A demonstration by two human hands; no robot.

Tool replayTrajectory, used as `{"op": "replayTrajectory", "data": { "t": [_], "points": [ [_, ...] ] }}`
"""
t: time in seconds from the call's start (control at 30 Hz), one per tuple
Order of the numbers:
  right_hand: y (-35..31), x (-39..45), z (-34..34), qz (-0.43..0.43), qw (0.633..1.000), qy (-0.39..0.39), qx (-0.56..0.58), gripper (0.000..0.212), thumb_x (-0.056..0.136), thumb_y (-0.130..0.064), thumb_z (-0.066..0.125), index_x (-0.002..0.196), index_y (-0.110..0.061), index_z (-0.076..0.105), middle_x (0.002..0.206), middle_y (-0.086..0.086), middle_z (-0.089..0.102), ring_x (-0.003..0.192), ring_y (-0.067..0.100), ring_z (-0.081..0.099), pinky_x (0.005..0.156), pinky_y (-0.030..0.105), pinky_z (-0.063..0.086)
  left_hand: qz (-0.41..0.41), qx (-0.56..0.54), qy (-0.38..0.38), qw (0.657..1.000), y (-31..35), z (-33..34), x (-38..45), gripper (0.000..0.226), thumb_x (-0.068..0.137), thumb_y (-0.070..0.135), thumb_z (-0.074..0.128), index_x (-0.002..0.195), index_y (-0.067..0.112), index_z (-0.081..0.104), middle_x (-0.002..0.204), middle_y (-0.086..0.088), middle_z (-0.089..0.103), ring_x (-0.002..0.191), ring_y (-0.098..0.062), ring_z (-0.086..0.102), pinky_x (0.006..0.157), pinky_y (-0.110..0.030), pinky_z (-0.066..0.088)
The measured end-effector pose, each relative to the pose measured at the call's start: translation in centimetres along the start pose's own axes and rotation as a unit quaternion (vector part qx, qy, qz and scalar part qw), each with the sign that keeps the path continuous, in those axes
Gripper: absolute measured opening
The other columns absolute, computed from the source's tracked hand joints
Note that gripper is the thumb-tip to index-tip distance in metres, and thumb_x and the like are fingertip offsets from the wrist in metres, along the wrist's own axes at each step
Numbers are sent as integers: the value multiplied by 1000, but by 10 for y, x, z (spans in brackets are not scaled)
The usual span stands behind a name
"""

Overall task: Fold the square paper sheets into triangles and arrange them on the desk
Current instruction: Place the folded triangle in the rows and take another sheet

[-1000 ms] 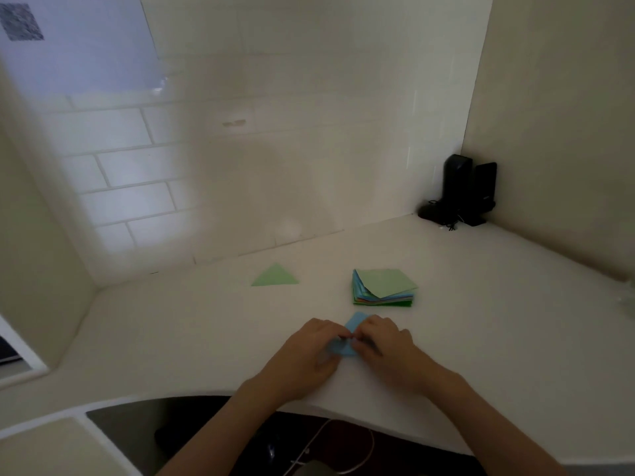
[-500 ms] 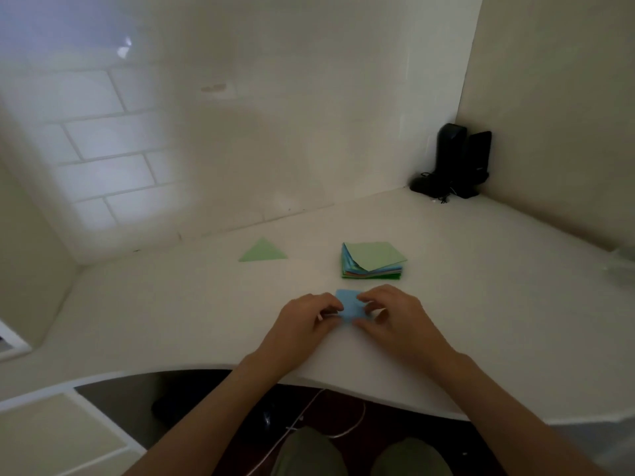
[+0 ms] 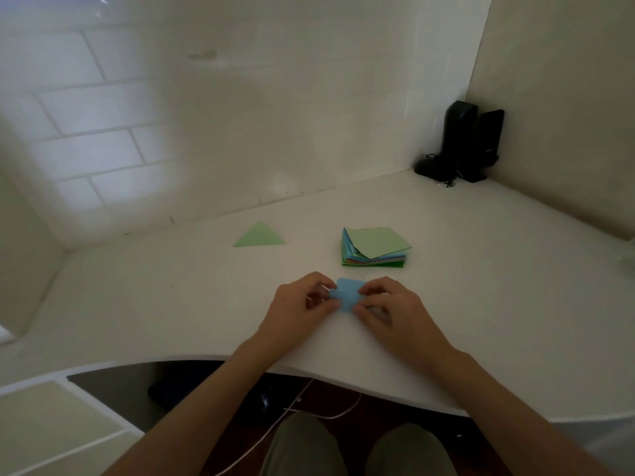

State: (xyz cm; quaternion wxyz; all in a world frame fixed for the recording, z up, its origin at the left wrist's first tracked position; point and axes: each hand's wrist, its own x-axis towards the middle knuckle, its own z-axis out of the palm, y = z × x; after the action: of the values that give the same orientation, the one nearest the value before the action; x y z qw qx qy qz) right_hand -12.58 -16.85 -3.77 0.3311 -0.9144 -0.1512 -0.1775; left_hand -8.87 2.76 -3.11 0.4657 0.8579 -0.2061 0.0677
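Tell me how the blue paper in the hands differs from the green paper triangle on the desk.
The blue paper is pinched by the left hand and right hand; the green paper triangle lies untouched. Blue sits nearer the desk's front edge, green nearer the wall. Both are coloured paper.

Our two forearms are bare from the bottom edge of the view up to the wrists: no sleeves, no watch, no bracelet showing on either. Our left hand (image 3: 298, 305) and our right hand (image 3: 391, 309) are bare too, without gloves or rings that we can make out in the dim light. The fingernails look short and unpainted, though they are small and soft in the picture. Below the forearms, at the bottom of the view, our two knees show in dull olive-green fabric trousers (image 3: 302, 448), plain cloth with no pattern, seam or pocket that we can tell.
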Motion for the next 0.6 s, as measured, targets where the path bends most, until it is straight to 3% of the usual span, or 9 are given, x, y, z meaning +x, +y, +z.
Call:
{"op": "replayTrajectory", "data": {
  "t": [0.1,0.17,0.33,0.47,0.6],
  "points": [
    [-3,2,3,54,998,39,0,12,80,-27,72,76,-16,74,95,-2,60,89,13,57,81,25,46,-24,29,-1,999,3,6,7,21,78,26,75,93,25,61,70,8,63,57,3,53,59,-7,38],
    [-6,3,6,82,994,56,-41,17,78,-35,73,71,-19,72,95,-3,59,90,13,54,81,27,45,-27,56,-2,998,4,10,10,23,78,32,74,95,26,59,68,10,61,56,3,51,56,-9,37],
    [-8,5,6,126,987,68,-75,27,72,-50,72,66,-25,68,98,-3,57,94,15,50,82,31,43,-16,132,10,991,7,18,10,34,79,39,71,105,24,55,75,8,59,69,-8,53,63,-24,40],
    [-6,9,3,157,987,29,-33,29,70,-46,76,85,-25,63,102,-5,49,100,15,46,86,27,36,-4,111,40,993,2,16,11,35,71,34,78,96,23,56,77,7,50,65,-3,45,59,-13,35],
    [-5,15,-5,185,981,-58,-11,37,73,-39,75,106,-31,62,117,-4,51,110,19,45,98,35,36,-9,69,11,998,1,9,12,21,71,20,78,85,23,62,79,4,56,58,-4,45,60,-11,36]
  ]
}}
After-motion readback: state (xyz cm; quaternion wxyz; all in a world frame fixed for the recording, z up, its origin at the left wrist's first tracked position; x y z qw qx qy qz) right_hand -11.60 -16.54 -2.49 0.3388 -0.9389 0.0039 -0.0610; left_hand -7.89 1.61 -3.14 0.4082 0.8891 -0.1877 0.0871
